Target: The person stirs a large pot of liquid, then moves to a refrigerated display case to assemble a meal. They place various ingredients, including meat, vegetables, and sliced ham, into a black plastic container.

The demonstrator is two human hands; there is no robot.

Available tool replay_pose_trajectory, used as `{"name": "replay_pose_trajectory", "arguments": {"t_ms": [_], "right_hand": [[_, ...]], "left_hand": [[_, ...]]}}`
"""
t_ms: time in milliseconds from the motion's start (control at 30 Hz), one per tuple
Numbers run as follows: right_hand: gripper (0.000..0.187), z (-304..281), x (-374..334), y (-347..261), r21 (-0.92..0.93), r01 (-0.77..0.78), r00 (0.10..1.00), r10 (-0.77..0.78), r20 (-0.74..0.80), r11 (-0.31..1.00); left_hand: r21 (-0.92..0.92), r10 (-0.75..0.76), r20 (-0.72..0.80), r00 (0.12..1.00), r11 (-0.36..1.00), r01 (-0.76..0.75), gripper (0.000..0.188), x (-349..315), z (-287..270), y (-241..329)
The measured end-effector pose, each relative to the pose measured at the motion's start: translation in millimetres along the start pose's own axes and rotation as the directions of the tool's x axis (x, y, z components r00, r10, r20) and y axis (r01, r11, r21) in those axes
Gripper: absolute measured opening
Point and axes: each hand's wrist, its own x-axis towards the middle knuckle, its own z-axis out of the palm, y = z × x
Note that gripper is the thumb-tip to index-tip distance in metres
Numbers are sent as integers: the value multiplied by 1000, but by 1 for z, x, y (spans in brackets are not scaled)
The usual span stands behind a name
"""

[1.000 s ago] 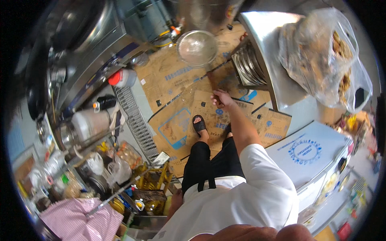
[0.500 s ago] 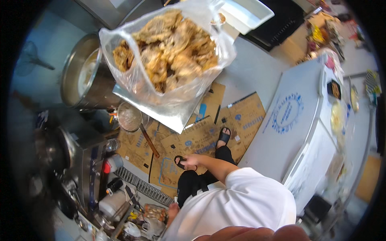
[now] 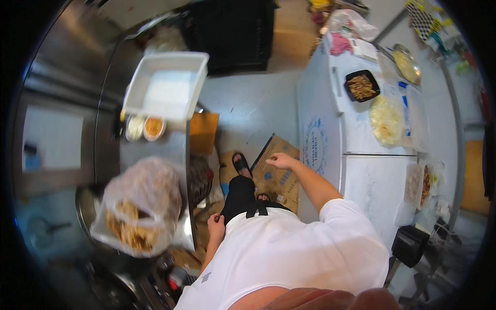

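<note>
My left hand (image 3: 216, 227) hangs low beside my thigh, its fingers curled closed. A small dark spot shows at the fingers, too small to make out. My right hand (image 3: 280, 160) is held out in front of me above the cardboard, fingers bent in and nothing visible in them. Neither hand touches the things about it. On the metal table to my left sits a clear plastic bag (image 3: 147, 196) full of brownish, cooked-looking pieces. Beyond it stand a white plastic tub (image 3: 175, 82) and two small cups, one holding orange bits (image 3: 154, 127).
To my right stands a white chest freezer (image 3: 320, 124). On its top are a black bowl of brown strips (image 3: 361, 86), a bag of pale yellow food (image 3: 386, 121) and a pink cloth (image 3: 340, 44). Flattened cardboard (image 3: 281, 181) covers floor underfoot. A black bin-like box (image 3: 232, 36) stands ahead.
My view has turned left to right and moved forward; the bag now lies lower at the left. My right hand has swung up and forward, and more of my left hand shows.
</note>
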Motion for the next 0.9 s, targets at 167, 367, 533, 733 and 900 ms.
{"name": "replay_pose_trajectory", "arguments": {"t_ms": [167, 367, 533, 733, 900], "right_hand": [[74, -69, 68, 13, -38, 45, 994, -41, 101, 998], [77, -197, 104, -15, -48, -342, 935, 345, 82, 939], [93, -299, 164, 22, 210, -424, 905, 415, 91, 881], [62, -494, 309, 62, -46, -36, 996, 32, -86, 998], [58, -732, 369, 35, 105, 45, 933, -4, -359, 993]], "left_hand": [[-49, 332, 180, 926, 943, -329, 33, 107, 17, 238], [-57, 514, 250, 820, 854, -518, 26, 270, 59, 496], [-43, 540, 483, 690, 801, -597, 33, 336, 95, 742], [134, 579, 517, 631, 673, -728, 34, 412, 187, 925], [150, 486, 631, 605, 689, -709, 32, 450, 283, 1068]]}}
